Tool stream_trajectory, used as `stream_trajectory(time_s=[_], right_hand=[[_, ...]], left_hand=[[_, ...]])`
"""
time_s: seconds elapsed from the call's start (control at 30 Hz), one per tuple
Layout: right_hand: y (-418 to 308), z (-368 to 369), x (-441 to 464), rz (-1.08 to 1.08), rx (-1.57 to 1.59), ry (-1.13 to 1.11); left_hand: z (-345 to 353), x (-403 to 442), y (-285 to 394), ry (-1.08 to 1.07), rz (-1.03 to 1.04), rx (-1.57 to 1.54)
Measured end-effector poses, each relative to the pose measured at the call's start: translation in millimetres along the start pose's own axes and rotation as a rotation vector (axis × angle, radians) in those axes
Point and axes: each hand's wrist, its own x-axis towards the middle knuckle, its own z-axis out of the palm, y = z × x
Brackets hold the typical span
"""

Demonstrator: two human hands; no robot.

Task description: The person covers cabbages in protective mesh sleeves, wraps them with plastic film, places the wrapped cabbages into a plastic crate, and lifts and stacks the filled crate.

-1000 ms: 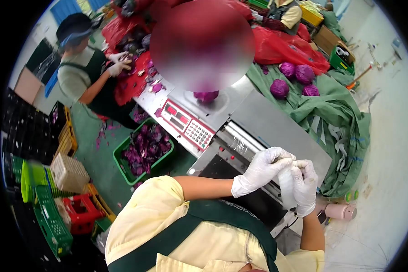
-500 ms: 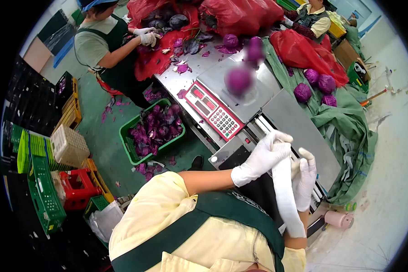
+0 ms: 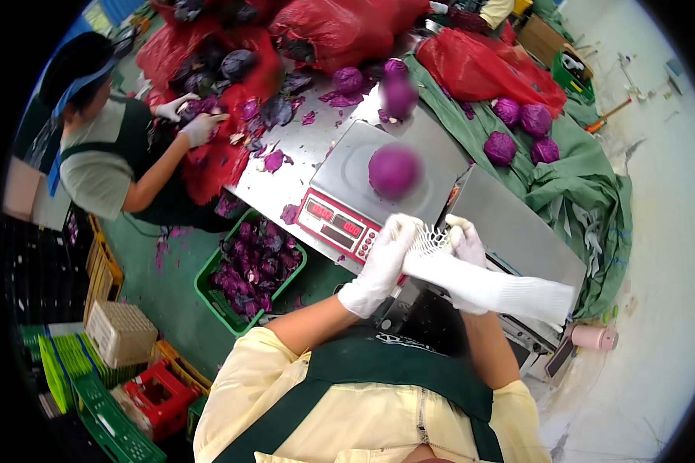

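Note:
A white foam net sleeve (image 3: 510, 289) is stretched between my two white-gloved hands, its mesh spread apart at the near end. My left hand (image 3: 382, 266) pinches one side of the mesh. On the other side my right hand (image 3: 469, 251) grips the edge, with the long folded part of the sleeve lying across its wrist and out to the right. Just beyond my hands, a purple cabbage (image 3: 395, 171) sits on the steel plate of the red-framed weighing scale (image 3: 340, 221). My left forearm and hand hide part of the scale's keypad.
Several purple cabbages (image 3: 520, 119) lie on green cloth (image 3: 560, 193) at right. Red net bags (image 3: 347, 31) stand at the back. A green crate (image 3: 247, 309) of trimmed leaves is on the floor. At left a co-worker (image 3: 104, 147) handles a cabbage; another person's arm shows at the back.
The sleeve swung from hanging toward me to lying out rightward, and its mesh is now spread. My hands moved apart and left. The view turned left.

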Motion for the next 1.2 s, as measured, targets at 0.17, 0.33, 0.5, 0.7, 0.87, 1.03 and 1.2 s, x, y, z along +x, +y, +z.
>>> stream_trajectory(time_s=[0.17, 0.33, 0.5, 0.7, 0.87, 1.03, 1.2], right_hand=[[-27, 17, 52, 0.113, -0.241, -0.057], [-13, 10, 135, -0.145, -1.29, -0.353], [5, 42, 212, -0.115, -1.087, 0.135], [35, 40, 148, -0.127, -0.532, 0.109], [-26, 46, 45, -0.38, -0.649, -0.125], [-64, -9, -38, 0.303, 0.195, -0.382], [-51, -85, -67, 0.03, -0.122, -0.269]], left_hand=[[-61, 27, 27, -0.165, -0.508, 0.434], [-93, 124, 66, 0.48, 0.347, 0.758], [-151, 194, 22, 0.4, 0.215, 1.115], [-99, 117, 30, 0.124, -0.092, 0.372], [-74, 65, 34, -0.041, -0.125, -0.079], [-30, 9, 22, -0.038, -0.415, -0.335], [24, -29, -35, -0.178, -0.404, -0.729]])
